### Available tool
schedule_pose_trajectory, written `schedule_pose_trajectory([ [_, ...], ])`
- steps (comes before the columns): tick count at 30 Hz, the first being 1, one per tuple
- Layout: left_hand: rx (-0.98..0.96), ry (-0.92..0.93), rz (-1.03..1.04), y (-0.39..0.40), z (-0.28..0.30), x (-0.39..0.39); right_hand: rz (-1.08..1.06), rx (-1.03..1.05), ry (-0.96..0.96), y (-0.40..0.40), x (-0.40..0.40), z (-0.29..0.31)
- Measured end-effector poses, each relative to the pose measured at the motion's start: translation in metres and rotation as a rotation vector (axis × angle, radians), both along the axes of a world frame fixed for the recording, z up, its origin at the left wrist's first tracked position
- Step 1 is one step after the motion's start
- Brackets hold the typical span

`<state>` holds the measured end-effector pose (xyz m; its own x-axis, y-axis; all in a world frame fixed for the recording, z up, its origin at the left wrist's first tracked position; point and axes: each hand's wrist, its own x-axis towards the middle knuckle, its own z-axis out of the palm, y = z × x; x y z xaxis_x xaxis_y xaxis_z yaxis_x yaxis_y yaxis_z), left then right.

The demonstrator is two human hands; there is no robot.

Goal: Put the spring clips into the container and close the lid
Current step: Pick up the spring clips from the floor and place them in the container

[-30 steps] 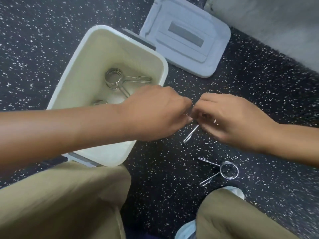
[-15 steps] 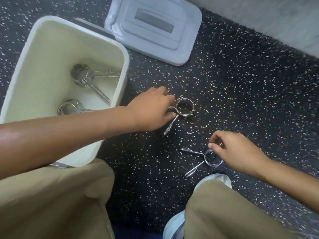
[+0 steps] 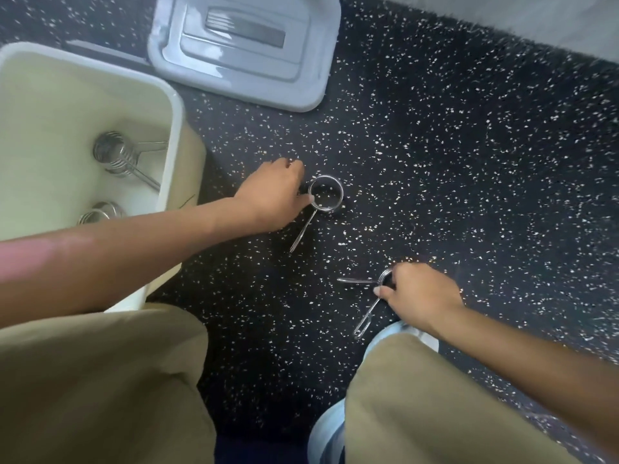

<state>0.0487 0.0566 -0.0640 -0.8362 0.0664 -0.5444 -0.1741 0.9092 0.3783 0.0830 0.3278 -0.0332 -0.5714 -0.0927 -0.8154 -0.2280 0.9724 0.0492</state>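
2 hands (image 3: 273,195) (image 3: 420,298) each pinch clip (image 3: 325,194) (image 3: 371,296); R coil half hidden.

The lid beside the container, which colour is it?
Light grey-blue, seen clearly in the head view: the lid.

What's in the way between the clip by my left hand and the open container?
Nothing visible. The spring clip at the left hand lies on bare floor beside the container, whose top is open; the lid lies apart, beyond it.
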Motion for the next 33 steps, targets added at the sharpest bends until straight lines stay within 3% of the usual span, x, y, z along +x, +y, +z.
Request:
schedule_pose_trajectory([
  [5,0.044,-0.048,0.045,0.009,-0.005,-0.003,-0.051,-0.073,0.046,0.008,0.011,-0.004],
  [10,0.13,-0.154,0.28,0.015,-0.002,-0.011,-0.126,-0.144,0.096,0.008,0.019,-0.01],
  [22,0.222,-0.212,0.349,0.012,-0.001,-0.008,-0.221,-0.28,0.163,-0.001,0.018,-0.004],
  [28,0.345,-0.234,0.31,-0.006,0.006,-0.001,-0.411,-0.592,0.04,-0.017,0.0,-0.001],
  [33,0.408,-0.2,0.33,-0.019,0.027,0.009,-0.636,-0.669,-0.084,-0.039,-0.014,0.012],
])
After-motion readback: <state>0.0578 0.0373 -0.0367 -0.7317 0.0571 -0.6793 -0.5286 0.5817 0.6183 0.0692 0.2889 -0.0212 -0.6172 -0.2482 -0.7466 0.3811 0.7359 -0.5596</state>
